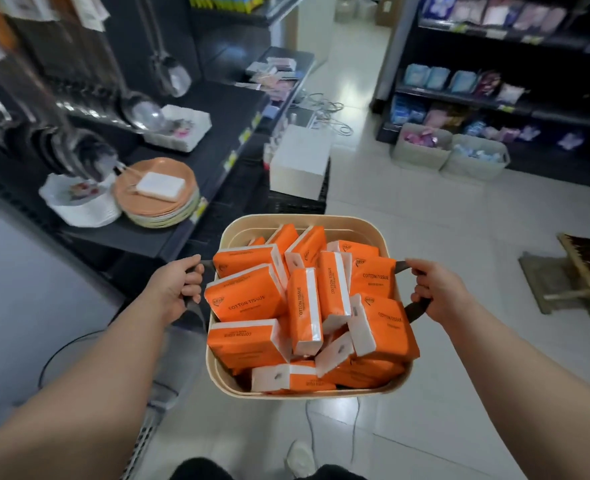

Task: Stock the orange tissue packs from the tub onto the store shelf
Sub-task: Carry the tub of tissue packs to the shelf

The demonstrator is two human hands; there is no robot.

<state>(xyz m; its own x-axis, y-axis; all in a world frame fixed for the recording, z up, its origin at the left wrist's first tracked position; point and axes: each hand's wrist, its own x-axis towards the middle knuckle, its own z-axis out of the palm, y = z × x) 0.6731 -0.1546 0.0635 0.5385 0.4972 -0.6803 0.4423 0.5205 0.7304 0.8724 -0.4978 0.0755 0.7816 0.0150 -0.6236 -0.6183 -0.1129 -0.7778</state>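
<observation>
Left hand (179,284) and right hand (435,289) grip the tub (307,220) between them by its handles (416,308). The shelf (217,112) lies forward-left, nearer the left hand.

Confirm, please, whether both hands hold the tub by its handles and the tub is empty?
Not quite: the tub is not empty; it is piled with orange packs, as the head view shows. The left hand and right hand do hold it by its handles.
</observation>
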